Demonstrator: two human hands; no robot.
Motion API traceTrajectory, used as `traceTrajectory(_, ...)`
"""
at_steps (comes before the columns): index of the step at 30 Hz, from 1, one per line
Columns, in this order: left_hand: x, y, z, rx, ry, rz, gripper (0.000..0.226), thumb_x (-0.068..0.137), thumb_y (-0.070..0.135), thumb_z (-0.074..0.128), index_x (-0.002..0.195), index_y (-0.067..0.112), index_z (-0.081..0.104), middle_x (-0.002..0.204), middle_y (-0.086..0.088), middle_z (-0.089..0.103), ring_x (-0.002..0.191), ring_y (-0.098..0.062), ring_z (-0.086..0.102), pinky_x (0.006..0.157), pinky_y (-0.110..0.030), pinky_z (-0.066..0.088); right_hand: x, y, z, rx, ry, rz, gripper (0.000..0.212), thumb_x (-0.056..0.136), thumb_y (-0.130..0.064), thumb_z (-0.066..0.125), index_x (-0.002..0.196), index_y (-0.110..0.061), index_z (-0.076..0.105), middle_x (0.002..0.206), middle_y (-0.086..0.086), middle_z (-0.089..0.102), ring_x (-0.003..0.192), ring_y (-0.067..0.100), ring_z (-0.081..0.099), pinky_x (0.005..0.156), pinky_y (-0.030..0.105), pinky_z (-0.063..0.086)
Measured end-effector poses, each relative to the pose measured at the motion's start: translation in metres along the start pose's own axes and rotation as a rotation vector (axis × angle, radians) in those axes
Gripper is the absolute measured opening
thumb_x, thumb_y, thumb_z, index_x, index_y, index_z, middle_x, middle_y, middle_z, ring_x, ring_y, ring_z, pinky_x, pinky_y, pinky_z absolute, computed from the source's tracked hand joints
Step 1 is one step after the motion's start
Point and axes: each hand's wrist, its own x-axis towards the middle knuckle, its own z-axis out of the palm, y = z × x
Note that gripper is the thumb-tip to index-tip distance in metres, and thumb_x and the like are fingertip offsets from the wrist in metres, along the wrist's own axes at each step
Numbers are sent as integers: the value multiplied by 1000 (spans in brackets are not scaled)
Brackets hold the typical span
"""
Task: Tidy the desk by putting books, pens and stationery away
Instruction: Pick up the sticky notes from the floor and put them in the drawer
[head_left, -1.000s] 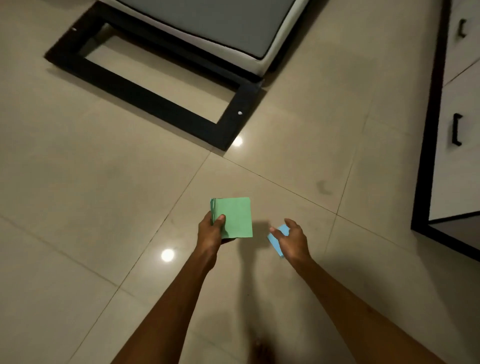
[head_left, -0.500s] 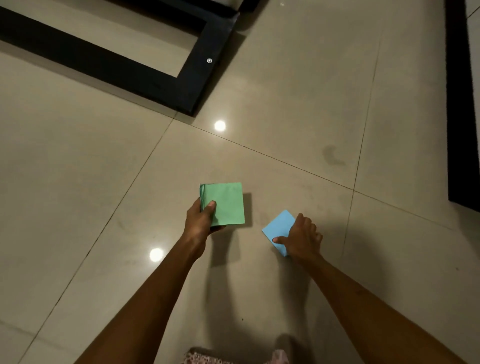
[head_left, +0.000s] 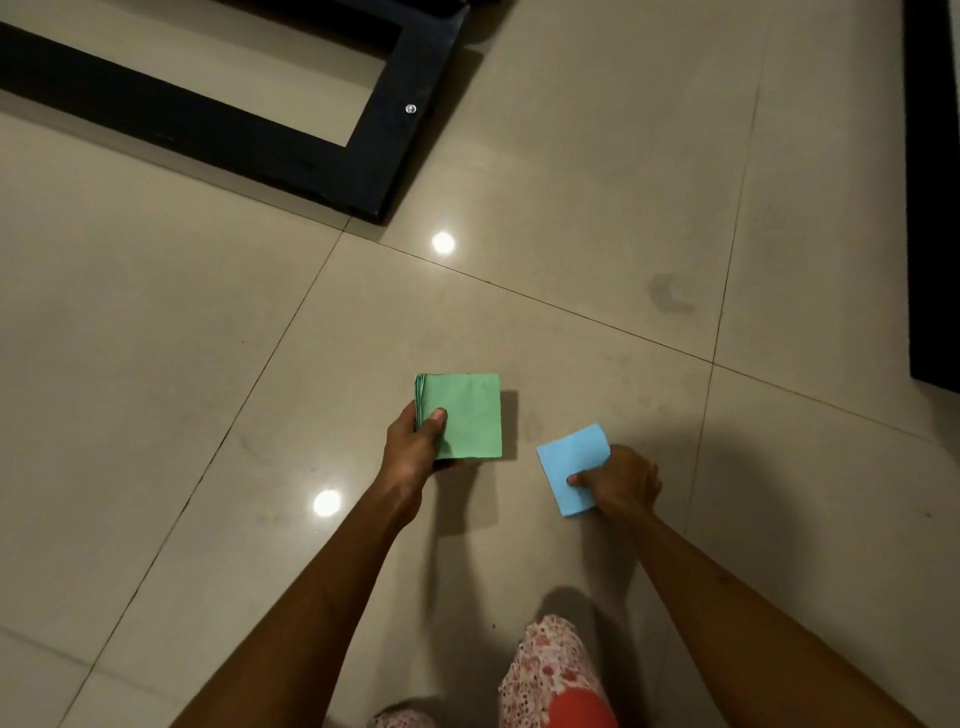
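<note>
What I see around the work: floor, frame, cabinet edge

Below me lies a glossy beige tiled floor (head_left: 156, 338) with thin dark grout lines crossing it, two round light reflections (head_left: 443, 242) on its sheen and a faint dark smudge (head_left: 670, 295) toward the right. At the top left I see a black rectangular frame (head_left: 249, 140) lying flat on the tiles, a small silver screw (head_left: 410, 108) near its corner. A dark furniture edge (head_left: 932, 208) runs down the right side. At the bottom, floral patterned clothing (head_left: 550, 675) with a red patch shows.

Both arms reach forward — left hand (head_left: 410, 447) and right hand (head_left: 621, 483), fingers curled.
</note>
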Motion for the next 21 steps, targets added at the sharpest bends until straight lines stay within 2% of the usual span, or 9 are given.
traceTrajectory(3, -23, 16, -1, 14, 8, -22, 32, 100, 14, 41, 132, 12, 48, 121, -12, 59, 106, -29, 59, 70, -34, 55, -24, 2, -18, 258, -26, -5, 44, 59, -17, 84, 100, -9, 69, 98, 14, 68, 91, 31, 63, 75, 37, 54)
traceTrajectory(6, -59, 41, 5, 39, 3, -34, 33, 100, 14, 40, 133, 11, 48, 122, -12, 59, 106, -30, 58, 74, -37, 56, -61, 1, -60, 552, -78, 31, 39, 67, 2, 73, 105, 0, 64, 98, 15, 66, 82, 27, 61, 62, 29, 48)
traceTrajectory(9, -106, 79, 23, 62, -12, -56, 33, 100, 12, 40, 133, 9, 48, 120, -12, 58, 105, -30, 58, 76, -38, 55, -100, -5, -116, 811, -93, 94, 52, 65, 9, 71, 113, -3, 54, 106, 14, 61, 86, 26, 59, 64, 32, 49)
traceTrajectory(13, -176, 137, 55, 93, -43, -54, 31, 99, 10, 42, 130, 8, 50, 116, -11, 59, 98, -26, 59, 70, -33, 55, -157, -18, -198, 1042, -179, 143, 71, 62, 16, 70, 122, -14, 47, 109, 7, 58, 92, 26, 60, 77, 45, 54)
traceTrajectory(17, -231, 189, 80, 133, -25, -16, 29, 97, 4, 44, 125, 6, 52, 110, -10, 57, 90, -22, 57, 68, -31, 55, -211, -35, -277, 1194, -291, 85, 55, 66, 15, 70, 111, -13, 58, 103, 7, 66, 85, 22, 64, 64, 33, 53)
traceTrajectory(21, -270, 234, 87, 172, -58, -11, 29, 98, 5, 41, 125, 7, 51, 114, -11, 55, 97, -27, 55, 68, -37, 57, -252, -53, -326, 1280, -325, 29, 38, 76, 8, 66, 108, -13, 62, 104, 8, 67, 91, 27, 64, 76, 40, 52)
